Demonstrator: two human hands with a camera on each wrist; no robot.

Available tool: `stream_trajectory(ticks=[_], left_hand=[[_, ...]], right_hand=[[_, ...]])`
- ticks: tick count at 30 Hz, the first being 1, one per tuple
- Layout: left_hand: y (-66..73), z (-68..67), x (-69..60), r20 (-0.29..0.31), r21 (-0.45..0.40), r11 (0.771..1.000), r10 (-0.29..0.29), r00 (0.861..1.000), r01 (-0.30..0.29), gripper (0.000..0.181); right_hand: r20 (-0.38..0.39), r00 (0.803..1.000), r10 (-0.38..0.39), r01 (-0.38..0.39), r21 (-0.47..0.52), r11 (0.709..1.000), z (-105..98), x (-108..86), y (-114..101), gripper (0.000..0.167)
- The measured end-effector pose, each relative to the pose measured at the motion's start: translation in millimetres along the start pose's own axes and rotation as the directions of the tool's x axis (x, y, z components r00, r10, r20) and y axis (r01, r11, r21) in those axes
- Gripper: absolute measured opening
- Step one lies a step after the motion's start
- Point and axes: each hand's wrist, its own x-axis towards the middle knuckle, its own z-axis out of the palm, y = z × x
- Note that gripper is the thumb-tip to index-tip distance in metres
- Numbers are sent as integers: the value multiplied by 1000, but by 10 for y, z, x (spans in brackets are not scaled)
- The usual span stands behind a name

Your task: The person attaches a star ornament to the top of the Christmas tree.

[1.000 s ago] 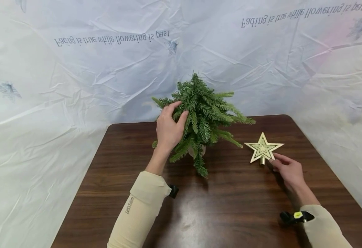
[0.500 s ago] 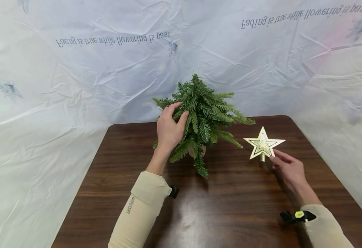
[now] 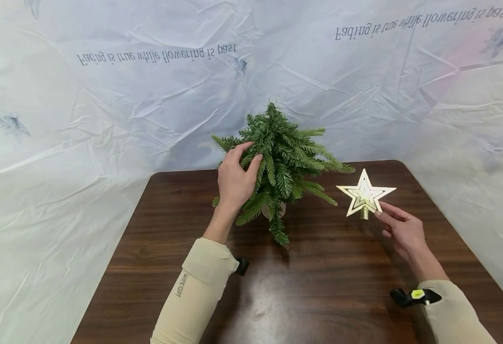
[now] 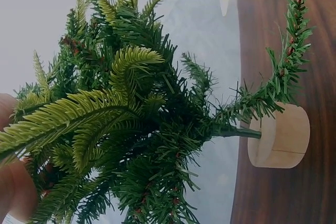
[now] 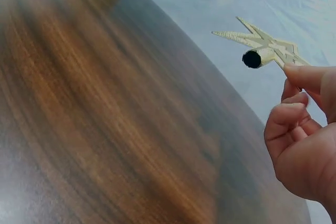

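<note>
A small artificial Christmas tree (image 3: 283, 162) stands upright on a round wooden base (image 4: 283, 136) toward the table's back. My left hand (image 3: 235, 179) holds its left-side branches, fingers and thumb on either side of the foliage; some fingertips are hidden among the needles. To the right of the tree, my right hand (image 3: 404, 234) pinches a gold star tree topper (image 3: 365, 195) by its lower right point, between thumb and fingers. The star is upright and raised off the table, apart from the tree. Its short hollow socket (image 5: 254, 59) shows a dark round opening in the right wrist view.
The dark wood table (image 3: 320, 282) has rounded back corners. Close behind it hangs a pale, wrinkled sheet (image 3: 182, 95) with printed lettering, which also covers the sides. A black strap device (image 3: 415, 297) sits on the right wrist.
My right hand has lifted the star tree topper a little higher, and the star's face has tilted to catch more light. My left hand and the tree have stayed in place.
</note>
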Motion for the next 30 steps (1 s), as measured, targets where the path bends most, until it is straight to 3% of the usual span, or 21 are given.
stream_trajectory(ticks=[16, 30], left_hand=[[-24, 10, 6, -3, -6, 1000, 5, 1000, -5, 43], [-16, 1, -5, -2, -1, 1000, 11, 1000, -11, 43]], right_hand=[[34, 999, -39, 35, 102, 994, 146, -8, -316, 29], [42, 997, -58, 53, 109, 993, 221, 3, -438, 28]])
